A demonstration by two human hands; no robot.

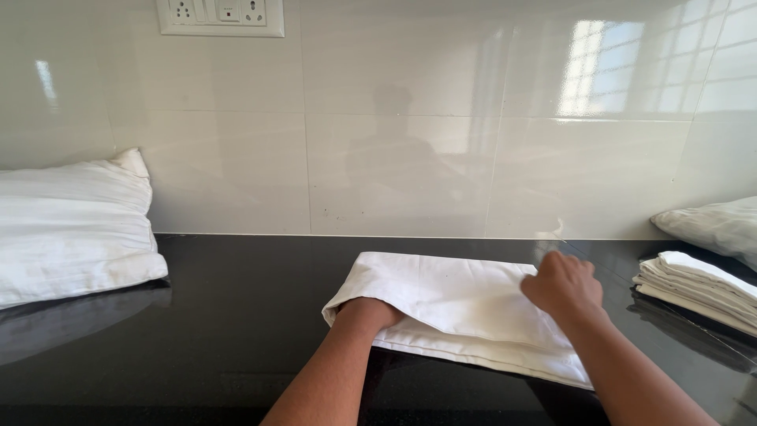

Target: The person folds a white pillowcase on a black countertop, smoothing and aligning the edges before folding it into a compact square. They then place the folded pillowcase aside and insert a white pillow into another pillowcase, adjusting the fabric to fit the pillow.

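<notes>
A white pillowcase point(449, 304) lies folded flat on the black countertop point(236, 315) in front of me. My left hand point(371, 314) is tucked under the cloth's left end, so only the wrist and the back of the hand show; its fingers are hidden. My right hand point(561, 285) rests on the pillowcase's right side with the fingers curled, pinching the cloth's upper right part.
A white pillow point(71, 225) lies at the left against the tiled wall point(394, 142). At the right stands a stack of folded white cloths point(694, 288), with another pillow point(714, 225) behind it. A switch and socket plate point(221, 16) is on the wall above.
</notes>
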